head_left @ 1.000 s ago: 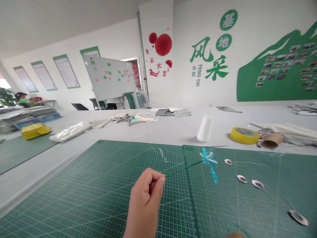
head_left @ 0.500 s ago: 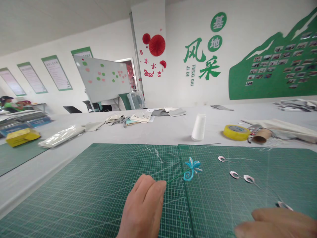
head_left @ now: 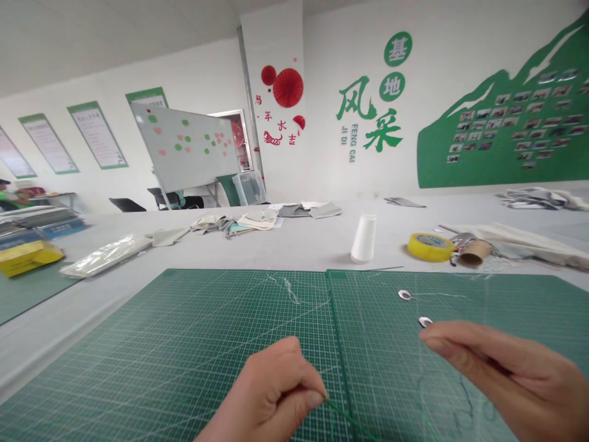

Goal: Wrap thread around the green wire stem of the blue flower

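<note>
A long pale-grey work table (head_left: 294, 245), two green gridded cutting mats (head_left: 184, 344) side by side, small silver wire loops (head_left: 405, 295) on the right mat, a white thread cone (head_left: 362, 239) upright, yellow tape roll (head_left: 430, 247), cardboard tube (head_left: 475, 252), clear plastic bag (head_left: 107, 256), folded fabric pieces (head_left: 257, 221)

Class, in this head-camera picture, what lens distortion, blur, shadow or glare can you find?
In the head view, wide-angle distortion bows the cutting mat and leans the whiteboard; the left hand and right hand, nearest the lens, look oversized and slightly soft; light is even, with only a faint shadow by the white thread cone.
</note>
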A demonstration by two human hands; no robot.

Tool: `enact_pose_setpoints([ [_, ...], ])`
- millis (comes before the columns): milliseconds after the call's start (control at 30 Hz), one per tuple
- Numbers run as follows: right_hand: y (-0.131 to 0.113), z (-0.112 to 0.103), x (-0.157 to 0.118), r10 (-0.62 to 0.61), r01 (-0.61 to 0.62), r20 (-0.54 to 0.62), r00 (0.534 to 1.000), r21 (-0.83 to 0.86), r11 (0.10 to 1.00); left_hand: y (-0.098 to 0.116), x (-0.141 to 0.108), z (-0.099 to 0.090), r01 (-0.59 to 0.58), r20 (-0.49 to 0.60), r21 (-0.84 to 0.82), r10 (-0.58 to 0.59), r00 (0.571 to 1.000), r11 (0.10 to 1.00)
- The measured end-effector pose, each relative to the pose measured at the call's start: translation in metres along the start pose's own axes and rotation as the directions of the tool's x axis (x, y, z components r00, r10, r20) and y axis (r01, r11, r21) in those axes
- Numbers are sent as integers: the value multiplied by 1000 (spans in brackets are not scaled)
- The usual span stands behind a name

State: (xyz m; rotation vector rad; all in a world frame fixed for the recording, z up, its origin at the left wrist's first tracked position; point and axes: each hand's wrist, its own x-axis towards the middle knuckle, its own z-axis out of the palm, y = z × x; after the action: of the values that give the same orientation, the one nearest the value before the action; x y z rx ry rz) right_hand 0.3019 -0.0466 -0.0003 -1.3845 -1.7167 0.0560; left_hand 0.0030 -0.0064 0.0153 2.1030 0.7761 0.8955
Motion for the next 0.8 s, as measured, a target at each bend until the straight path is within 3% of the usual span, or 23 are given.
enact_pose_setpoints([
  [233, 3, 14, 10, 98, -102, 45, 994, 88, 991, -1, 1, 6, 118, 68, -190, -107, 992, 975],
  [367, -1, 32, 11, 149, -166, 181, 972, 82, 983, -4, 2, 9, 117, 94, -367, -88, 992, 923],
  [433, -6, 44, 9, 162, -190, 254, 953, 89, 978, -5, 2, 14, 157, 108, -535, -117, 987, 830],
  [533, -13, 62, 5, 153, -178, 356, 922, 37, 983, -3, 3, 22, 264, 173, -775, -209, 962, 574],
  [633, -11, 73, 0, 127, -113, 443, 887, -59, 992, 1, 6, 27, 291, 158, -870, -333, 930, 398],
  [700, -4, 75, -3, 88, -50, 413, 907, -104, 993, 2, 8, 29, 274, 107, -892, -423, 900, 359],
  [800, 3, 75, -8, -57, 92, 213, 975, -159, 983, 0, 11, 30, 245, 42, -913, -523, 851, 325],
])
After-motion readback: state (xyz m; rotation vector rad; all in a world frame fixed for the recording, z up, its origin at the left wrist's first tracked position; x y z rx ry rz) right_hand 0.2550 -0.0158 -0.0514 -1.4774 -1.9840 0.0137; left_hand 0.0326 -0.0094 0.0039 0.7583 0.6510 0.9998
